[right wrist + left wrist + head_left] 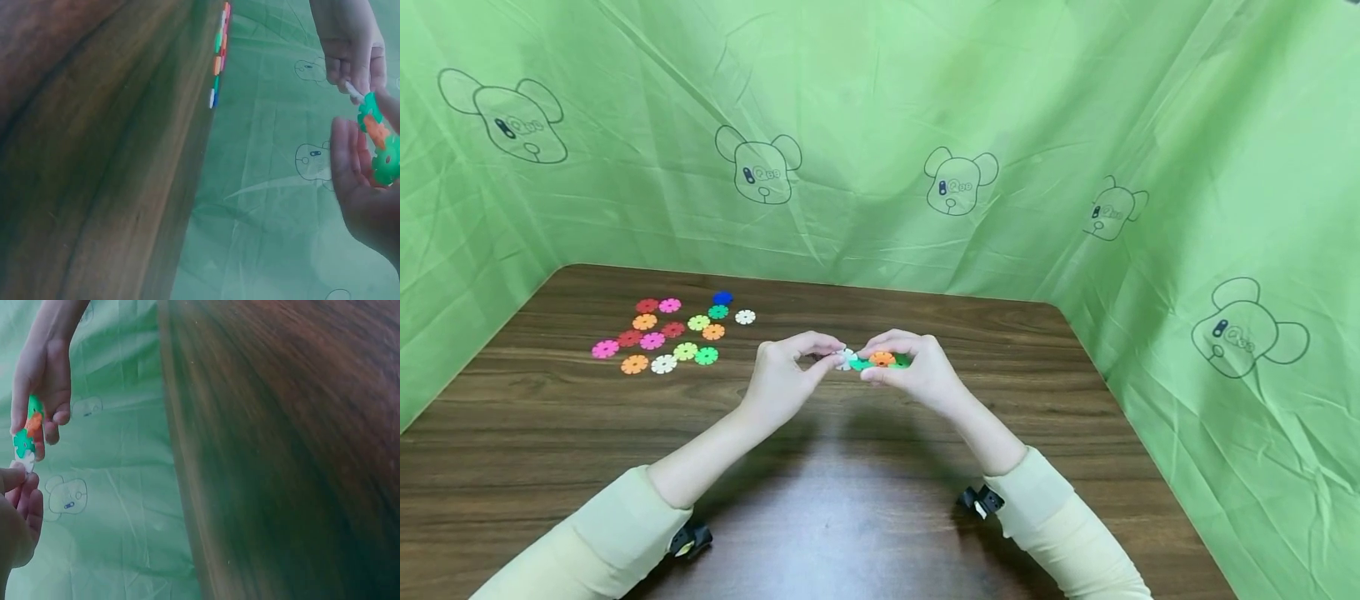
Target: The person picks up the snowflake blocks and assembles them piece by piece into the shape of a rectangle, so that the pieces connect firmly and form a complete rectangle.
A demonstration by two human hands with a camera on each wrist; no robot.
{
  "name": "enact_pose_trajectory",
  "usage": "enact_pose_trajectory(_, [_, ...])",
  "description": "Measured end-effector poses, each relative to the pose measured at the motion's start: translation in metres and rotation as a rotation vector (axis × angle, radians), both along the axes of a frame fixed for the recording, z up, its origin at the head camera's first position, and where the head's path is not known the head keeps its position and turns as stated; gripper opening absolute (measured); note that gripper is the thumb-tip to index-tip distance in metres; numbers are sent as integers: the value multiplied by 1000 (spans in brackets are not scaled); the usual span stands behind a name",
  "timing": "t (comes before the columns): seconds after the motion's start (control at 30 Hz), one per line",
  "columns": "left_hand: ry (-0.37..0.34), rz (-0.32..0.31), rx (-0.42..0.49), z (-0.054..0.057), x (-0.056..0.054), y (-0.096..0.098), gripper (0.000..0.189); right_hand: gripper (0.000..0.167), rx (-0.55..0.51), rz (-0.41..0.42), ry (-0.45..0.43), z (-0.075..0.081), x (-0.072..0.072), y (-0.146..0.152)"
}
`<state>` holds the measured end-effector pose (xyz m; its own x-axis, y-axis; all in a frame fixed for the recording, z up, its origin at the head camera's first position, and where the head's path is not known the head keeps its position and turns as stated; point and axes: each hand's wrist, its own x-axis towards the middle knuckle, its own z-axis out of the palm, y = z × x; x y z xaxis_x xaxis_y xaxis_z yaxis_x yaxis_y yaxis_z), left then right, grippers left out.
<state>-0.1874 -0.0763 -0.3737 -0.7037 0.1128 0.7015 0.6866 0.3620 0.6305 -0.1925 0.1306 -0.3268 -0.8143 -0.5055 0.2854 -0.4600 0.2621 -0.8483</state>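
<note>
Both hands are raised over the table, close together. The left hand (782, 373) pinches a white notched plastic disc (847, 359) between thumb and fingers. A short chain of linked discs is gripped by the right hand (917, 371): a green disc (370, 112), an orange disc (882, 358) and another green disc (387, 161). The white disc meets the green end of the chain; whether it is slotted in I cannot tell. In the left wrist view the white disc (26, 461) sits right below the green disc (24, 444).
Several loose notched discs in red, pink, orange, yellow, green, blue and white lie at the table's left, among them a white disc (664, 364) and a blue disc (722, 297). A green curtain (850, 233) with bear drawings surrounds the brown wooden table (1037, 400).
</note>
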Motion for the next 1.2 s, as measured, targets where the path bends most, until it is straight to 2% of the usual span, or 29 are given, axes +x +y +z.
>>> enact_pose_trajectory(0.1, [-24, -24, -23, 0, -1, -4, 13, 28, 64, 36, 83, 5, -1, 1])
enact_pose_trajectory(0.23, [-73, -44, -74, 4, -2, -14, 18, 29, 121, 52, 119, 9, 0, 4])
enact_pose_trajectory(0.4, [-176, 22, -224, 10, -6, -43, 29, 24, 179, 35, 124, 14, 1, 12])
enact_pose_trajectory(0.5, [-223, 40, -322, 9, -10, -63, 35, 21, 191, 29, 115, 16, 0, 18])
enact_pose_trajectory(0.67, [-277, 22, -436, 2, -19, -98, 40, 20, 211, 4, 114, 3, -13, 29])
enact_pose_trajectory(0.8, [-358, 16, -472, -5, -30, -128, 45, 21, 259, -43, 100, -9, -24, 38])
enact_pose_trajectory(0.9, [-404, 22, -504, -13, -39, -150, 47, 22, 271, -58, 81, -10, -27, 42])
enact_pose_trajectory(1.0, [-420, 11, -545, -22, -47, -167, 46, 27, 268, -45, 81, -9, -28, 44])
enact_pose_trajectory(1.2, [-460, -33, -596, -40, -63, -189, 46, 33, 243, -3, 55, -7, -29, 45])
